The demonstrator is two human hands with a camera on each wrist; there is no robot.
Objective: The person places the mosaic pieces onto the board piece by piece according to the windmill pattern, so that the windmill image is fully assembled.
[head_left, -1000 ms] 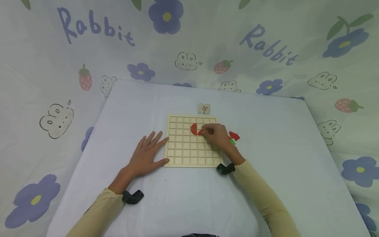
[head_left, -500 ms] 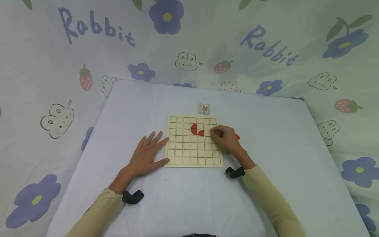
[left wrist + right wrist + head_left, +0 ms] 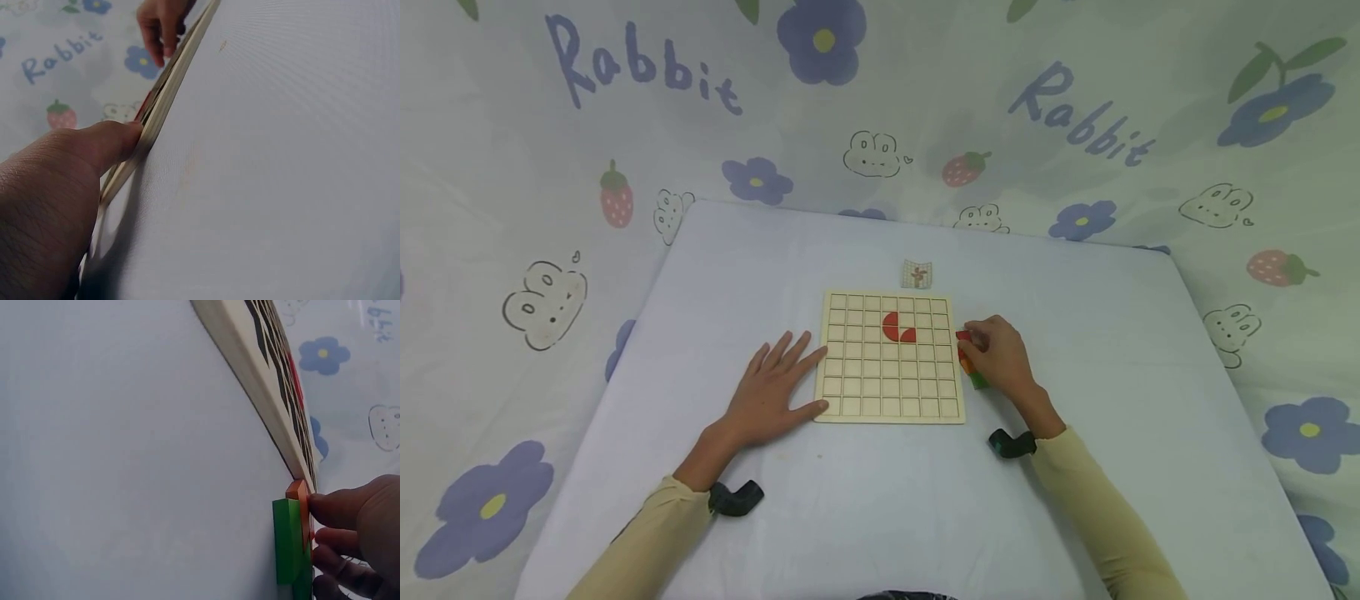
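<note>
A square wooden grid board (image 3: 862, 367) lies on the white table. Two red pieces, a half-round one (image 3: 891, 327) and a quarter-round one (image 3: 908, 335), sit in its upper middle. My left hand (image 3: 767, 400) rests flat with spread fingers, thumb and index tips touching the board's left edge. Beyond the right edge my right hand (image 3: 1002, 357) has curled fingers at a small pile, with a red piece (image 3: 962, 335) between thumb and index fingertips. Under it lie an orange piece (image 3: 299, 489) and green blocks (image 3: 287, 540); the hand hides part of the pile.
A small patterned card (image 3: 917, 274) with a pinwheel-like picture lies just behind the board. Dark wrist cameras sit on both wrists. A printed cloth (image 3: 805, 117) hangs behind the white table (image 3: 1112, 350).
My right hand has left the quarter-round red piece on the board and moved right to the pile beside it. The left hand stays where it was.
</note>
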